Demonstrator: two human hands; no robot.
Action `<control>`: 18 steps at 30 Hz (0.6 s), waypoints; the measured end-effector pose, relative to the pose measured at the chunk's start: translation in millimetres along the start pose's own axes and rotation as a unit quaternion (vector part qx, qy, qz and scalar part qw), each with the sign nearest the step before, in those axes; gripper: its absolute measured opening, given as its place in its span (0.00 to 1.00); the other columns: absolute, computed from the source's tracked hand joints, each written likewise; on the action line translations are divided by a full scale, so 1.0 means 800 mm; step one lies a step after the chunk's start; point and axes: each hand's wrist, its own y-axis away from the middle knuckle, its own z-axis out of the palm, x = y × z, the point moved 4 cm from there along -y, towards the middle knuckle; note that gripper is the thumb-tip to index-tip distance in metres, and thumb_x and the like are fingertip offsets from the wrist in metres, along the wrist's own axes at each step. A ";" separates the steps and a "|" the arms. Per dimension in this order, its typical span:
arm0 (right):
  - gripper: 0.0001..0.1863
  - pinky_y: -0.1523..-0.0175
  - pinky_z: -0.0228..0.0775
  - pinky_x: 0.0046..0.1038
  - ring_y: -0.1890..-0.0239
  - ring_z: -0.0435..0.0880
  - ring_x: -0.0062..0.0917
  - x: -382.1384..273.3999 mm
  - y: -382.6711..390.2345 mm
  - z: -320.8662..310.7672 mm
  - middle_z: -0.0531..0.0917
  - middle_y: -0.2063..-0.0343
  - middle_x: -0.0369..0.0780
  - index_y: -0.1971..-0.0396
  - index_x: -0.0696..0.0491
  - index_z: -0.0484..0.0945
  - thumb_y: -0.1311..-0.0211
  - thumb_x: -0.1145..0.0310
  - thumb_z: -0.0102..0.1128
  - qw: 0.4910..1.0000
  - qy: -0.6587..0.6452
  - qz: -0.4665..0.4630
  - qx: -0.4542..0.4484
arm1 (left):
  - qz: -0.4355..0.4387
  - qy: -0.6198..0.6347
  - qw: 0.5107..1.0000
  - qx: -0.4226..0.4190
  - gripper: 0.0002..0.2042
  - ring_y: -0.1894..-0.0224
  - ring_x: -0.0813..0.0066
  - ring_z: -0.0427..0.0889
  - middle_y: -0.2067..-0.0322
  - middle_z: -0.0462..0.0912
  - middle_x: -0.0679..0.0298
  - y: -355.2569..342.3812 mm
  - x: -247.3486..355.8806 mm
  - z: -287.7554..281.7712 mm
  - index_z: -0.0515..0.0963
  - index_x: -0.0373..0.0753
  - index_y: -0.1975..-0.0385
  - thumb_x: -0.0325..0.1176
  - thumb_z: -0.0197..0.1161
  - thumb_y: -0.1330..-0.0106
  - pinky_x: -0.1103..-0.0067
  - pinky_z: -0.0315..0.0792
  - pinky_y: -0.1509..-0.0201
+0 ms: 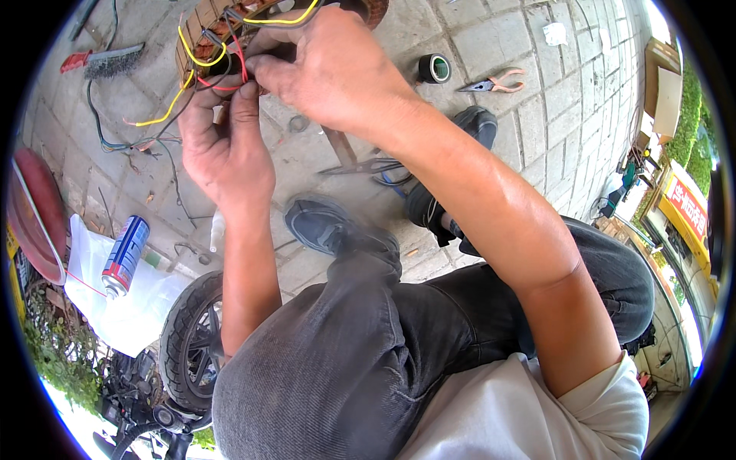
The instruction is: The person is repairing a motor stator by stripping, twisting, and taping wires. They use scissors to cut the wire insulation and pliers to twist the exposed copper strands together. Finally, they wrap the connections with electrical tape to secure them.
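Observation:
A copper-coloured motor winding part [195, 38] sits at the top, with yellow wires [154, 121], red and dark wires [238, 46] coming from it. My left hand [226, 142] is closed around wires just below the part, thumb upright. My right hand [330, 73] is closed, its fingertips pinching at the red and dark wires beside my left thumb. The exact point held is partly hidden by my fingers. Loose cable ends hang below the part on the left.
A wire brush [103, 63], tape roll [434, 69], pliers [497, 81], metal tools [360, 167], spray can [124, 257] on a white bag [92, 307], red dish-shaped object [34, 215], motorbike wheel [180, 360] and cardboard [663, 96] surround me on the paving [521, 130].

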 end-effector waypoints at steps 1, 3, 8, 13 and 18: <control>0.10 0.57 0.74 0.35 0.67 0.83 0.41 -0.001 0.000 -0.001 0.83 0.76 0.48 0.69 0.60 0.81 0.48 0.69 0.60 1.000 0.000 -0.009 0.000 | 0.003 -0.006 1.000 0.000 0.06 0.63 0.79 0.78 0.64 0.80 0.63 0.000 0.000 -0.001 0.76 0.32 0.60 0.20 0.60 0.36 0.81 0.75 0.56; 0.11 0.56 0.74 0.35 0.66 0.83 0.42 -0.003 -0.001 -0.004 0.82 0.76 0.49 0.69 0.61 0.81 0.48 0.68 0.60 1.000 0.001 -0.025 0.001 | -0.003 -0.005 1.000 -0.003 0.07 0.61 0.78 0.77 0.61 0.77 0.63 0.001 -0.001 -0.002 0.75 0.31 0.60 0.19 0.60 0.37 0.79 0.75 0.55; 0.11 0.68 0.75 0.31 0.78 0.83 0.32 -0.005 0.010 -0.003 0.82 0.81 0.45 0.66 0.61 0.81 0.46 0.70 0.60 0.997 -0.073 0.003 0.019 | -0.017 0.091 0.996 0.008 0.13 0.55 0.73 0.77 0.55 0.75 0.58 0.007 -0.005 0.000 0.72 0.30 0.55 0.14 0.59 0.40 0.76 0.75 0.50; 0.10 0.75 0.74 0.28 0.84 0.80 0.25 0.013 0.000 0.014 0.81 0.82 0.42 0.63 0.59 0.80 0.44 0.71 0.59 0.996 -0.085 -0.016 0.035 | -0.002 0.078 0.996 0.035 0.19 0.55 0.69 0.78 0.56 0.77 0.53 0.004 0.001 0.009 0.65 0.30 0.51 0.13 0.59 0.42 0.76 0.74 0.50; 0.11 0.64 0.76 0.29 0.73 0.84 0.31 0.013 0.002 0.010 0.84 0.75 0.44 0.63 0.58 0.81 0.46 0.71 0.62 0.989 -0.068 -0.082 0.102 | 0.004 0.077 0.996 0.035 0.21 0.55 0.69 0.79 0.56 0.77 0.52 0.003 0.000 0.008 0.64 0.30 0.50 0.13 0.60 0.43 0.77 0.74 0.51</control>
